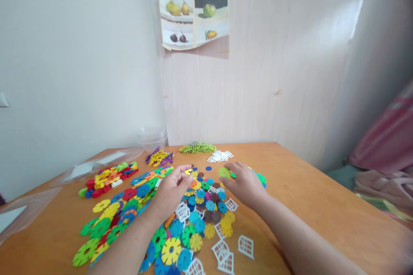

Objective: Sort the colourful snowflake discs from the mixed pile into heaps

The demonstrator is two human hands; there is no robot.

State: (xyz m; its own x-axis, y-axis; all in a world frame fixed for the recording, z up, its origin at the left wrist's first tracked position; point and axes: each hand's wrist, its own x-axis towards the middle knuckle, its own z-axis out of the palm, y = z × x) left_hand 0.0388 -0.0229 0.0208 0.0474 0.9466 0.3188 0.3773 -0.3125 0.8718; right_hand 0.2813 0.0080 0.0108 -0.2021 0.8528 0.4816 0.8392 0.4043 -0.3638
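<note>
At nine o'clock on the wooden table (322, 189) I see a red and yellow pile (108, 178), with large flat discs (106, 219) nearer me. My left hand (172, 189) rests palm down on the central heap of snowflake discs (201, 212), fingers loosely spread, pinching nothing that I can make out. At one o'clock from it, my right hand (243, 184) pinches a green disc (225, 172) at its fingertips. White lattice pieces (226, 255) lie at six o'clock. I judge it best to hold the disc by its rim, slots clear
</note>
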